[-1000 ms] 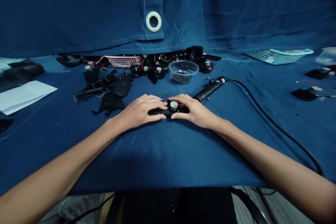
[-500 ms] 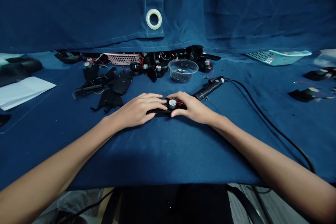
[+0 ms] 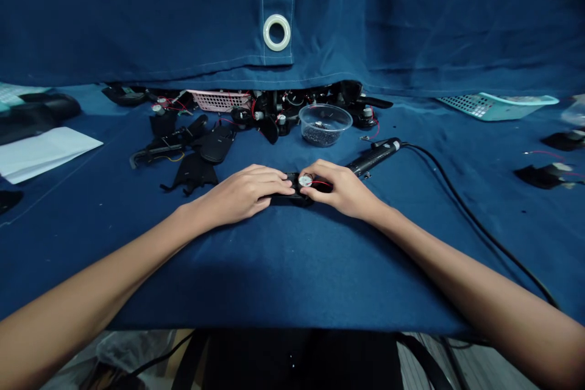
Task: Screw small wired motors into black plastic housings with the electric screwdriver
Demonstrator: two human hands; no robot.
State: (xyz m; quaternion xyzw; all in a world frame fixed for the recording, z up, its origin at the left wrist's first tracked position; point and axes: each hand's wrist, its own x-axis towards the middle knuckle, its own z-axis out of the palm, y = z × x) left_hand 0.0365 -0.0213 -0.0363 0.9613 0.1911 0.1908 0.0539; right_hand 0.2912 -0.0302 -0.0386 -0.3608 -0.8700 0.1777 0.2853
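"Black housing (image 3: 296, 199): where, and who's holding it?"

"Crosswise on my feed, over blue cloth (image 3: 283, 268), long axis left-right. Left hand (image 3: 247, 194), palm down, grasps its left part. I see the right hand (image 3: 340, 189) pinching the white-topped motor (image 3: 304, 181) just right of those fingertips, wrist angled inward."

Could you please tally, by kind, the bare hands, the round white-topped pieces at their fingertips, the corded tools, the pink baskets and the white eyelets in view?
Bare hands: 2, left hand and right hand
White-topped piece: 1
Corded tool: 1
Pink basket: 1
White eyelet: 1
Total: 6
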